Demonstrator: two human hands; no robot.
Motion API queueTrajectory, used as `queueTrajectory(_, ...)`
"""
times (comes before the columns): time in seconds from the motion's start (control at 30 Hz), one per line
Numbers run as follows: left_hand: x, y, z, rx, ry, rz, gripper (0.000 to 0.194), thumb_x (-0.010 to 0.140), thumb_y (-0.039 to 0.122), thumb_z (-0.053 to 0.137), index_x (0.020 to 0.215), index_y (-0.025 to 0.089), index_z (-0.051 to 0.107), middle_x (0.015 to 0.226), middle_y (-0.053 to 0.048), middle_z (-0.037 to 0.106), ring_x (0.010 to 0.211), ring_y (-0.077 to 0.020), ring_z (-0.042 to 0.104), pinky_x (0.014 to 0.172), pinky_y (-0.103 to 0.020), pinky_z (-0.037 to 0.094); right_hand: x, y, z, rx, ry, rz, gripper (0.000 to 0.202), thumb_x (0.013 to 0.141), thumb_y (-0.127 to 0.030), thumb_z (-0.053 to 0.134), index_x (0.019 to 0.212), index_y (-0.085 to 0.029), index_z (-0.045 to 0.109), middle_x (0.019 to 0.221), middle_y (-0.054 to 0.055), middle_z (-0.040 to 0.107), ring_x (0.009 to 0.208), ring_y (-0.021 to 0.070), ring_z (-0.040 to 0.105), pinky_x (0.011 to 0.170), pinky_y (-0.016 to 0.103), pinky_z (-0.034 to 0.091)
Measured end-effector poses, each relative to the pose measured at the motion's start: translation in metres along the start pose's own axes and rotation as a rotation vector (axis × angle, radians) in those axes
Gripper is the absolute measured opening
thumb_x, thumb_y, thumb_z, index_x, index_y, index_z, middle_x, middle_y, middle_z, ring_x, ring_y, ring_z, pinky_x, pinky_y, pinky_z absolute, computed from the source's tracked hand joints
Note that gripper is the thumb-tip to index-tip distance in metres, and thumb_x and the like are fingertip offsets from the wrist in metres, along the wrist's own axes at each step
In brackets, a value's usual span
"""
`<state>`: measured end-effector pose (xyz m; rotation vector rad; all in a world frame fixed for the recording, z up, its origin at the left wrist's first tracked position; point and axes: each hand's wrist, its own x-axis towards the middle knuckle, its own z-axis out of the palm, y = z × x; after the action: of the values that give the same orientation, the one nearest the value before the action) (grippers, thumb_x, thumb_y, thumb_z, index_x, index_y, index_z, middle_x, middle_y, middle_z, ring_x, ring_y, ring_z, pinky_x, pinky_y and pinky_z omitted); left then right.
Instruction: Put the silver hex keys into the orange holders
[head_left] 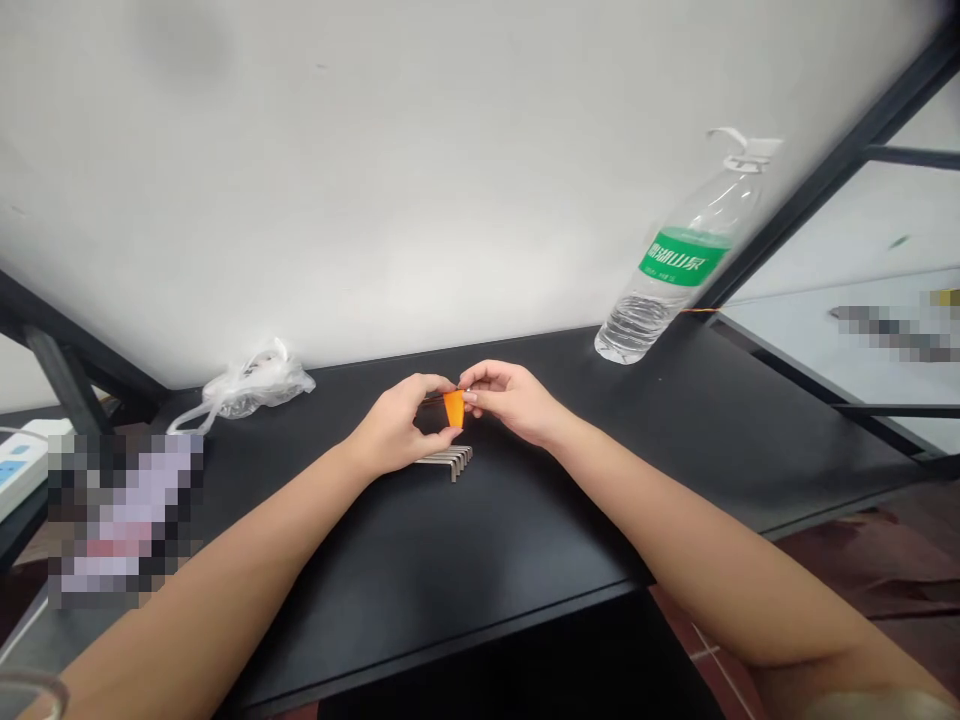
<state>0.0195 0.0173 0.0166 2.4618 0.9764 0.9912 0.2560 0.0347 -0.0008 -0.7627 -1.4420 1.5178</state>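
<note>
Above the middle of the black table, my left hand [401,425] is closed on a small orange plastic piece [454,409], its thumb at the lower edge and its fingers at the top. My right hand [517,402] pinches with thumb and forefinger at the upper right edge of that piece; whatever sits between those fingertips is too small to make out. A thin dark line shows behind the orange piece, toward my left palm. Just below my hands lie several silver hex keys [455,462] in a row, their short bent ends at the right and their long arms partly hidden by my left hand.
A large water bottle [679,255] with a green label stands at the back right, against a pale wall. At the back left is a knotted clear plastic bag [259,380]. A white power strip [30,465] lies far left. Dark metal frame bars [832,165] flank the table.
</note>
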Motion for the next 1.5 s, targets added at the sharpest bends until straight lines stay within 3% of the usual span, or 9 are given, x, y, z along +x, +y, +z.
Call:
queueTrajectory(0.13,0.002,-0.001,-0.001,0.101,-0.086,0.024,0.064,0.083,0.045,0.081,0.138,0.024,0.057,0.124,-0.008,0.072,0.108,-0.0245,0.069,0.090,-0.040,0.061,-0.002,-0.002,0.006,0.141,-0.002,0.044,0.024,0.080,-0.027,0.086,0.099,-0.019,0.074,0.091,0.003,0.071,0.074,0.0130,0.063,0.076,0.032,0.054)
queueTrajectory(0.5,0.006,0.000,0.001,-0.011,-0.096,0.038,0.049,0.086,0.046,0.079,0.128,0.026,0.066,0.117,-0.005,0.074,0.103,-0.0229,0.068,0.094,-0.041,0.057,-0.001,-0.007,0.011,0.228,-0.027,-0.028,0.023,0.083,-0.026,0.085,0.101,-0.022,0.070,0.095,0.001,0.069,0.078,0.0126,0.063,0.079,0.031,0.054)
queueTrajectory(0.63,0.004,-0.009,0.004,0.000,-0.075,-0.056,0.047,0.085,0.044,0.080,0.124,0.024,0.064,0.110,-0.005,0.072,0.093,-0.0210,0.068,0.084,-0.038,0.058,0.004,-0.001,0.000,-0.116,0.048,-0.078,0.030,0.087,-0.034,0.078,0.115,-0.026,0.070,0.103,0.003,0.069,0.081,0.0164,0.065,0.080,0.036,0.057)
queueTrajectory(0.73,0.002,-0.023,0.002,0.057,0.026,-0.081,0.045,0.084,0.040,0.080,0.122,0.023,0.063,0.111,-0.006,0.069,0.099,-0.0227,0.066,0.086,-0.039,0.057,0.009,0.003,-0.026,-0.703,0.200,-0.199,0.016,0.089,-0.030,0.074,0.104,-0.024,0.076,0.103,0.005,0.069,0.088,0.0195,0.065,0.086,0.038,0.054)
queueTrajectory(0.83,0.000,-0.035,-0.003,0.140,0.065,-0.081,0.042,0.088,0.038,0.077,0.125,0.024,0.063,0.116,-0.008,0.069,0.109,-0.0261,0.064,0.096,-0.044,0.055,0.011,0.006,-0.056,-1.038,0.251,-0.141,0.014,0.091,-0.022,0.067,0.096,-0.024,0.080,0.102,0.006,0.071,0.091,0.0203,0.066,0.089,0.037,0.052)
queueTrajectory(1.0,-0.002,-0.041,-0.003,0.222,0.051,-0.070,0.046,0.090,0.041,0.075,0.130,0.024,0.063,0.120,-0.010,0.068,0.114,-0.0294,0.061,0.102,-0.049,0.051,0.012,0.012,-0.079,-1.101,0.205,-0.017,0.015,0.090,-0.025,0.070,0.097,-0.027,0.083,0.105,0.004,0.072,0.092,0.0193,0.068,0.087,0.033,0.052)
queueTrajectory(1.2,-0.002,-0.040,-0.001,0.212,0.027,-0.080,0.047,0.091,0.042,0.073,0.133,0.024,0.063,0.123,-0.010,0.068,0.116,-0.0301,0.060,0.102,-0.049,0.049,0.014,0.010,-0.068,-1.237,0.182,0.027,0.017,0.091,-0.021,0.065,0.096,-0.025,0.081,0.106,0.007,0.070,0.092,0.0200,0.066,0.088,0.033,0.050)
queueTrajectory(1.37,-0.002,-0.039,-0.001,0.210,0.032,-0.069,0.045,0.092,0.040,0.071,0.134,0.025,0.063,0.124,-0.011,0.067,0.117,-0.0298,0.059,0.104,-0.049,0.048,0.009,0.003,-0.068,-1.361,0.246,0.167,0.007,0.075,-0.012,0.072,0.078,-0.018,0.071,0.094,0.011,0.068,0.079,0.0221,0.062,0.073,0.033,0.046)
queueTrajectory(1.5,-0.003,-0.039,-0.001,0.221,0.029,-0.067,0.045,0.093,0.041,0.070,0.134,0.024,0.063,0.122,-0.011,0.066,0.115,-0.0290,0.059,0.103,-0.048,0.049,0.003,-0.004,-0.067,-1.294,0.234,0.173,0.018,0.077,-0.012,0.068,0.093,-0.019,0.072,0.084,0.006,0.070,0.070,0.0181,0.061,0.066,0.030,0.045)
